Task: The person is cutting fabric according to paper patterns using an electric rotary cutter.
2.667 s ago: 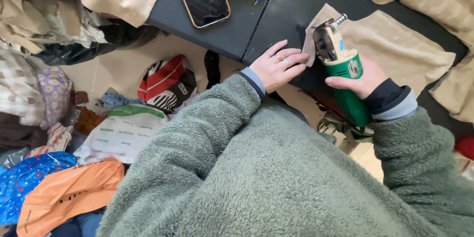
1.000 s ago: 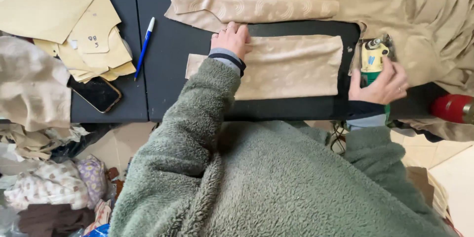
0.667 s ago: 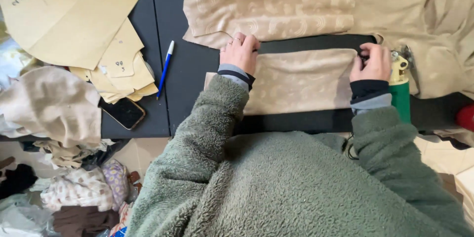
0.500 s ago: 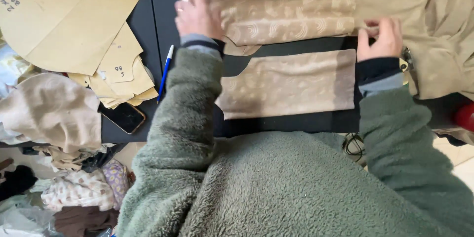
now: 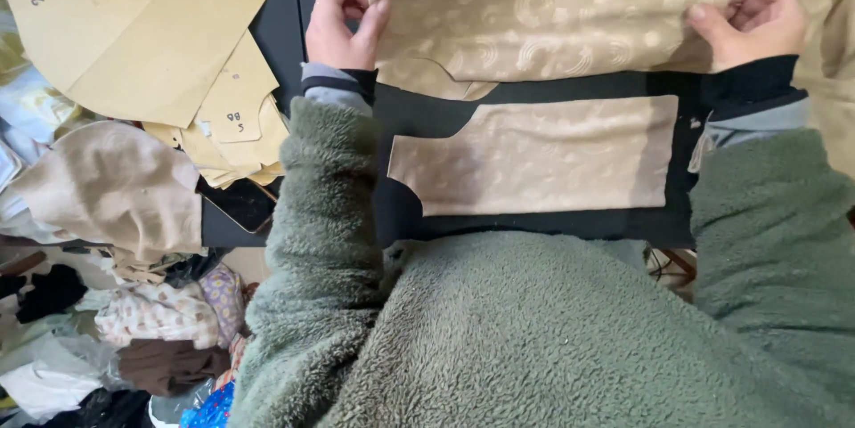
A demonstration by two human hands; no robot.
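Note:
My left hand (image 5: 341, 20) pinches the left end of a beige patterned fabric piece (image 5: 543, 27), and my right hand (image 5: 753, 18) pinches its right end. The piece is held stretched between them at the far side of the black table (image 5: 534, 89). A second cut beige fabric piece (image 5: 543, 156), with a curved notch at its left end, lies flat on the table nearer to me, between my green fleece sleeves.
Tan paper pattern pieces (image 5: 151, 27) are stacked at the left of the table, with a dark phone (image 5: 236, 205) partly under them. A beige fabric bundle (image 5: 116, 192) hangs at the table's left edge. Mixed clothes (image 5: 134, 339) lie on the floor at lower left. More beige cloth (image 5: 837, 81) lies at right.
The green handheld cutter left my right hand and went out of view. Both hands moved from the near cut piece to the far fabric piece and took hold of its ends.

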